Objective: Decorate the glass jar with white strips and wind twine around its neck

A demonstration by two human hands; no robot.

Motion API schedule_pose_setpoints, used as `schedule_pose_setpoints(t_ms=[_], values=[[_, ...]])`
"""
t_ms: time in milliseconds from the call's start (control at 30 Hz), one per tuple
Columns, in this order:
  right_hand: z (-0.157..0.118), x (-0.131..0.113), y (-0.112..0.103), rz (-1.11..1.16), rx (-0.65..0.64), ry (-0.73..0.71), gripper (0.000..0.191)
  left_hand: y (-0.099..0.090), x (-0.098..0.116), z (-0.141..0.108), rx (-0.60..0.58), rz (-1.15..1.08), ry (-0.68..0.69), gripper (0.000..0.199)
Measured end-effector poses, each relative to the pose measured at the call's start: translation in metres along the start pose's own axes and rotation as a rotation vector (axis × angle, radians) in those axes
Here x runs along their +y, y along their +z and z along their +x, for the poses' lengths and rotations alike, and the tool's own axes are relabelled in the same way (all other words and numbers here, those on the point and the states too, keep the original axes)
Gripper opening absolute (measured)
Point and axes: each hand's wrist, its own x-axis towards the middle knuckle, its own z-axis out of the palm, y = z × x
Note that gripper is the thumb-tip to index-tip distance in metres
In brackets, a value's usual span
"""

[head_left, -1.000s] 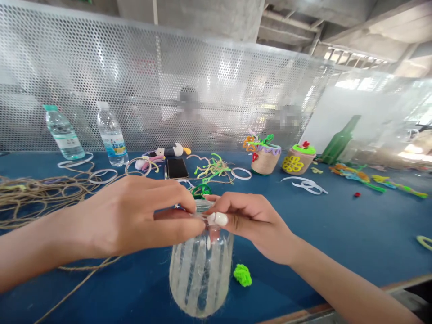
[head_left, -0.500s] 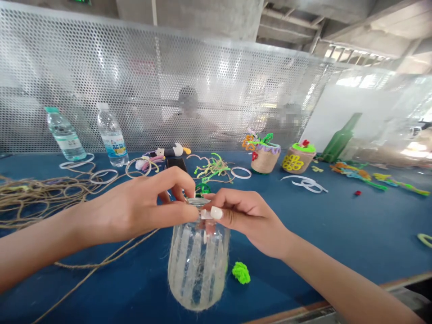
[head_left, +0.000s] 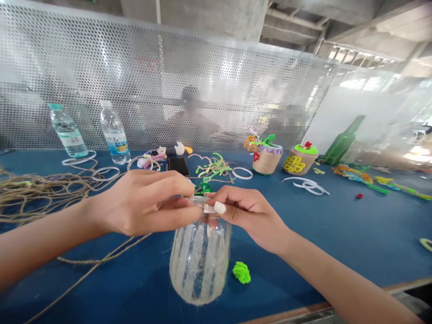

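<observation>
A long blue table (head_left: 313, 234) below a perforated metal screen (head_left: 101, 85), with two blurred people behind it. Heaps of loose twine (head_left: 33, 198) at the far left. Near the table's front, a striped glass jar (head_left: 200, 265), slightly tilted, its neck raised between both hands. A narrow pinch at that neck from the left hand (head_left: 145, 202) and the right hand (head_left: 248, 220), with the fingertips (head_left: 219, 207) hiding the rim and whatever lies there. Just behind, a green loop (head_left: 201, 188), partly hidden. Just beside the jar, a small green fuzzy tuft (head_left: 241, 272).
</observation>
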Motion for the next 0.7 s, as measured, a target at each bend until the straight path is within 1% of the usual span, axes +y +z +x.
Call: schedule_pose_setpoints(t_ms=[67, 133, 200, 233, 300, 367, 433, 533, 633, 700], values=[[-0.001, -0.001, 0.0, -0.002, -0.004, 0.003, 0.015, 0.0, -0.005, 0.0, 0.003, 0.077, 0.106, 0.008], [-0.002, -0.002, 0.0, 0.017, -0.025, 0.015, 0.015, -0.002, -0.011, -0.002, -0.012, 0.151, 0.111, 0.008], [-0.003, -0.003, 0.0, 0.028, -0.045, 0.036, 0.013, -0.003, -0.016, -0.002, -0.049, 0.187, 0.117, 0.016], [-0.003, -0.003, 0.0, 0.021, -0.044, 0.044, 0.013, -0.004, -0.017, -0.001, -0.067, 0.184, 0.133, 0.019], [-0.002, -0.002, -0.002, 0.001, -0.025, 0.038, 0.015, -0.004, -0.016, 0.001, -0.068, 0.122, 0.175, 0.019], [-0.001, 0.0, -0.003, 0.003, -0.01, 0.028, 0.019, -0.002, -0.011, 0.003, -0.05, 0.071, 0.211, 0.017], [-0.001, 0.0, -0.002, 0.006, -0.008, 0.021, 0.024, 0.002, -0.002, 0.004, -0.02, 0.078, 0.223, 0.02], [-0.004, -0.002, 0.005, -0.091, 0.024, -0.023, 0.029, 0.01, 0.013, 0.002, 0.051, 0.047, 0.161, 0.016], [-0.008, -0.005, 0.015, -0.24, 0.128, -0.055, 0.034, 0.016, 0.027, 0.001, 0.118, -0.056, 0.09, 0.01], [-0.008, -0.006, 0.018, -0.278, 0.15, -0.051, 0.037, 0.017, 0.033, 0.001, 0.121, -0.091, 0.06, 0.009]])
